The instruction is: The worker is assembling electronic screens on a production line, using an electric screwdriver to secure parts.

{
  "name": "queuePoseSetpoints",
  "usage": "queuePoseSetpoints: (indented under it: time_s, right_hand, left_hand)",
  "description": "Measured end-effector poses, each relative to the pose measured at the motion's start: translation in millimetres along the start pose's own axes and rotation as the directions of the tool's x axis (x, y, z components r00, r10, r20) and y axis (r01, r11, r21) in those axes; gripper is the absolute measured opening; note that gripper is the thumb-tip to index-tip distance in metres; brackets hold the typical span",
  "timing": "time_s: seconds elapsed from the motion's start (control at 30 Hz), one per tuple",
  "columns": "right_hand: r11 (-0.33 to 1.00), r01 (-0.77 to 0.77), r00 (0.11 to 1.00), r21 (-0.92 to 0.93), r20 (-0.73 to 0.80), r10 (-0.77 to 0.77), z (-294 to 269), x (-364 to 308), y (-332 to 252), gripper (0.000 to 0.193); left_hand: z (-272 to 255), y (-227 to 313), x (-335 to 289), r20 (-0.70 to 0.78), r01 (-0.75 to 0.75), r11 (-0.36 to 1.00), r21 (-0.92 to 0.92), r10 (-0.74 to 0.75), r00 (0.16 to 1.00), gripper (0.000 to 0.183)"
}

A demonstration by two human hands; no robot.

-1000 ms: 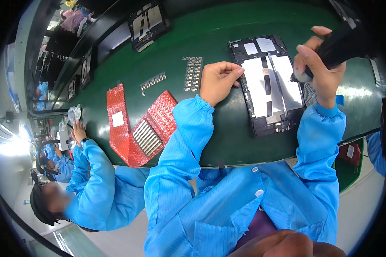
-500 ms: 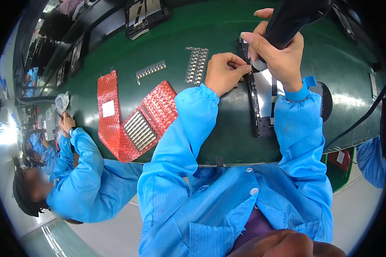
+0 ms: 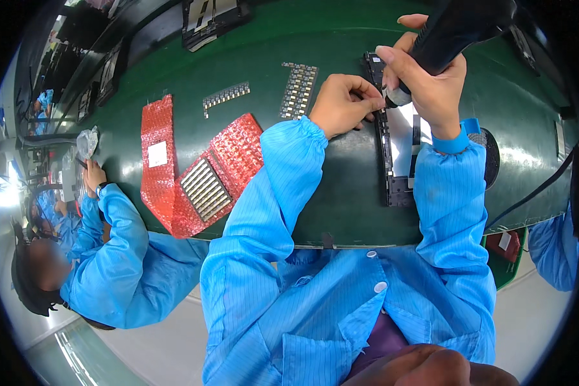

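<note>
Seen from the head, the left hand [image 3: 349,106] and right hand [image 3: 436,90] work almost fingertip to tip; the left thumb and forefinger are pinched together at the left edge of an opened black-framed device [image 3: 400,138], though I cannot tell whether anything small sits between them; the right hand is clamped round a thick black hand tool [image 3: 453,35], whose pale nose points down to that same edge, just beside the left fingertips; whether its tip touches the frame is hard to tell.

The device lies on the green table [image 3: 328,219], silver plates upward, partly hidden by the right forearm; a dark round mesh piece [image 3: 492,157] shows just right of that sleeve.

To the left are a panel of small parts [image 3: 299,91] and, farther left, a narrower strip of parts [image 3: 226,95]; nearer lies red bubble wrap [image 3: 159,122] with a tray of metal bars [image 3: 206,190] on it; another opened device [image 3: 215,22] lies at the far left; a co-worker [image 3: 119,257] in blue sits at the left.
</note>
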State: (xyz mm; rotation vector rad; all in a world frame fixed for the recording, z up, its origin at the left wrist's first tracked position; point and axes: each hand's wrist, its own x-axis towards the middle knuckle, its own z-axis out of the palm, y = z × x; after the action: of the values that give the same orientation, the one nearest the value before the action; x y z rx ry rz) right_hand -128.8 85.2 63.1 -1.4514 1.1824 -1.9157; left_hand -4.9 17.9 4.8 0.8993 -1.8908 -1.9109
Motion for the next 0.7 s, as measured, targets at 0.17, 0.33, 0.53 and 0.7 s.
queuePoseSetpoints:
  time_s: [0.17, 0.33, 0.53, 0.7]
  right_hand:
    - [1.0, -0.014, 1.0, -0.005, -0.001, 0.014, 1.4, 0.8, 3.1, 0.039]
    - [1.0, 0.004, 1.0, -0.025, 0.01, -0.004, 1.4, -0.4, 5.4, 0.039]
    - [1.0, -0.01, 1.0, -0.028, 0.0, 0.01, 2.7, -2.4, 8.1, 0.039]
    - [0.999, 0.0, 1.0, -0.041, 0.018, 0.001, 4.0, -1.7, 8.0, 0.039]
  left_hand:
    - [-0.3, -3.3, 3.0, -0.038, -0.015, 0.999, -0.036, 0.014, 0.999, 0.01]
    - [-0.2, -8.0, 5.4, -0.045, -0.065, 0.998, 0.025, 0.066, 0.997, 0.009]
    - [-1.4, -5.3, 9.8, -0.121, -0.156, 0.976, 0.149, 0.175, 0.977, 0.009]
    - [-4.4, -3.0, 10.7, -0.071, -0.018, 0.999, 0.046, 0.021, 0.997, 0.008]
